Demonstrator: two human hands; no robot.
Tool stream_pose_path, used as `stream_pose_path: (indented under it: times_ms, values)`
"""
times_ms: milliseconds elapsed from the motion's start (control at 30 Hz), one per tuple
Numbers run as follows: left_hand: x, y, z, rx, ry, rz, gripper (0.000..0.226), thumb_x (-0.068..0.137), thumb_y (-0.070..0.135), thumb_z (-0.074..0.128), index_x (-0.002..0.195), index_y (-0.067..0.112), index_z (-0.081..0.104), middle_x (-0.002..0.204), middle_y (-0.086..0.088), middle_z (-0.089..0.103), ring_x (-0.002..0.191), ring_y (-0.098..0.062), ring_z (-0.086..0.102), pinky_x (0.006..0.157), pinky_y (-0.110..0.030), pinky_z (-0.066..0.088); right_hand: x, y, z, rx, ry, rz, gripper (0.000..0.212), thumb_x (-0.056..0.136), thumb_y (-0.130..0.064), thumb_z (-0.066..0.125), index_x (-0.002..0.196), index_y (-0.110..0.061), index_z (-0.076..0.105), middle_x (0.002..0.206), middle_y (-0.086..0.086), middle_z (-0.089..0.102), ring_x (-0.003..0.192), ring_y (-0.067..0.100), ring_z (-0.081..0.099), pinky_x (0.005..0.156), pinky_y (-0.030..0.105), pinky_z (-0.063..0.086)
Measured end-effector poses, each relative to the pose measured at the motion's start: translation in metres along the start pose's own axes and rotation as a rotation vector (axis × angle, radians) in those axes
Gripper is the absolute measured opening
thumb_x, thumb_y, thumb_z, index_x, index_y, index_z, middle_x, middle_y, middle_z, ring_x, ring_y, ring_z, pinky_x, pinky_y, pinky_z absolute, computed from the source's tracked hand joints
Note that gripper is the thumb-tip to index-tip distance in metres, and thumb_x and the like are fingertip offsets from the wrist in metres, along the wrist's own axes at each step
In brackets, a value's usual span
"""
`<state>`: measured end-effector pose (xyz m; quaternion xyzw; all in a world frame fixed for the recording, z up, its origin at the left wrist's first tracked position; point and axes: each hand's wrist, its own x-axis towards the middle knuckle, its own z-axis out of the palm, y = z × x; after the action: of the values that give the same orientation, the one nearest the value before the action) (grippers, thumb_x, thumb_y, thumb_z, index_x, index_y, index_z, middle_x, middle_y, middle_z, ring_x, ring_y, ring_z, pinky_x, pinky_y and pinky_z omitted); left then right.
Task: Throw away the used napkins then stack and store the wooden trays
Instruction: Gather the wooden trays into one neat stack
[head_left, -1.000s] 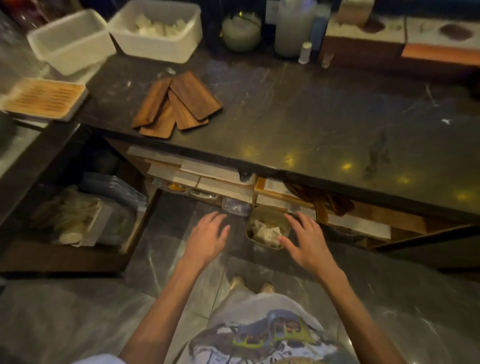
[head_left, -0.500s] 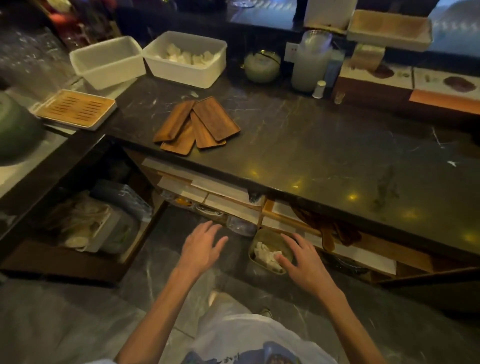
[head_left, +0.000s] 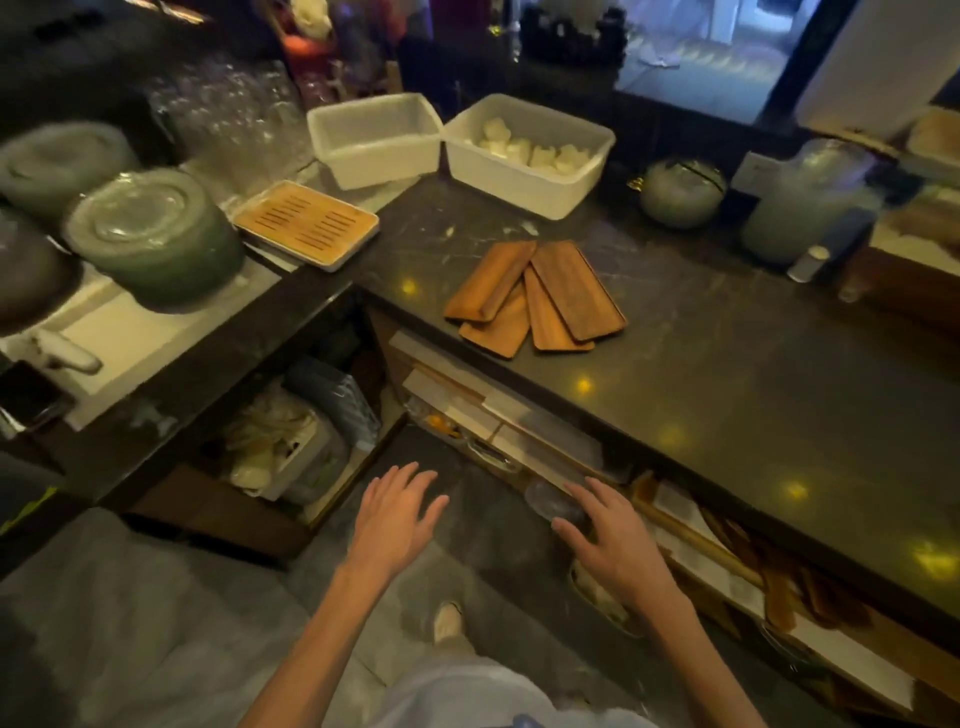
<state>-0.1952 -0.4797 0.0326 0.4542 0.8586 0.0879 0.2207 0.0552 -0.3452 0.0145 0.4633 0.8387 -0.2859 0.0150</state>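
Several long wooden trays (head_left: 540, 296) lie fanned and overlapping on the dark stone counter (head_left: 727, 374), near its front edge. My left hand (head_left: 395, 514) hovers low over the floor, fingers spread, holding nothing. My right hand (head_left: 613, 545) is also spread and empty, in front of the shelf under the counter. It covers most of a small bin (head_left: 597, 597) below; its napkins are hidden. Both hands are well below and in front of the trays.
Two white tubs stand behind the trays: an empty tub (head_left: 376, 137) and a tub holding white folded cloths (head_left: 527, 153). A slatted bamboo tray (head_left: 306, 223) and stacked green plates (head_left: 156, 234) sit left. Open shelves (head_left: 519, 426) with boards run under the counter.
The view has swung up and left, so the trays now sit nearer the centre. Both hands stay spread and empty; the right hand now covers the bin with napkins.
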Motion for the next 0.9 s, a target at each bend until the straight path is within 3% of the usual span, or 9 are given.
stream_pose_path:
  times_ms: [367,600,700,900]
  values:
    - [0.123,-0.034,-0.08,-0.026,0.01,0.127,0.045,0.1,0.045,0.037,0.139,0.026,0.049,0.15,0.003,0.043,0.141,-0.014,0.034,0.118,-0.041,0.027,0.094,-0.083,-0.001,0.229,0.096,0.119,0.057,0.09,-0.059,0.046,0.143,-0.04,0.036,0.153,-0.011,0.035,0.141,0.008,0.028,0.113,0.034,0.028]
    - [0.233,0.008,-0.093,-0.003,-0.014,0.354,0.04,0.1,0.039,0.042,0.132,0.02,0.056,0.138,0.002,0.054,0.131,-0.014,0.047,0.111,-0.037,0.037,0.142,-0.047,-0.031,0.293,0.139,0.265,0.057,0.092,-0.057,0.045,0.144,-0.034,0.039,0.151,-0.006,0.039,0.14,0.01,0.032,0.113,0.032,0.029]
    - [0.272,0.033,-0.102,-0.015,-0.005,0.446,0.035,0.099,0.036,0.045,0.123,0.018,0.062,0.123,0.002,0.063,0.117,-0.015,0.058,0.101,-0.036,0.045,0.166,-0.027,-0.049,0.327,0.17,0.337,0.058,0.092,-0.055,0.047,0.143,-0.03,0.042,0.148,-0.005,0.043,0.137,0.009,0.037,0.11,0.03,0.032]
    - [0.355,0.059,-0.121,-0.067,-0.055,0.452,0.037,0.098,0.039,0.044,0.129,0.023,0.055,0.126,0.003,0.062,0.117,-0.012,0.057,0.103,-0.037,0.045,0.238,-0.013,-0.081,0.411,0.237,0.383,0.052,0.094,-0.048,0.05,0.141,-0.024,0.046,0.142,-0.004,0.05,0.129,0.009,0.045,0.103,0.024,0.034]
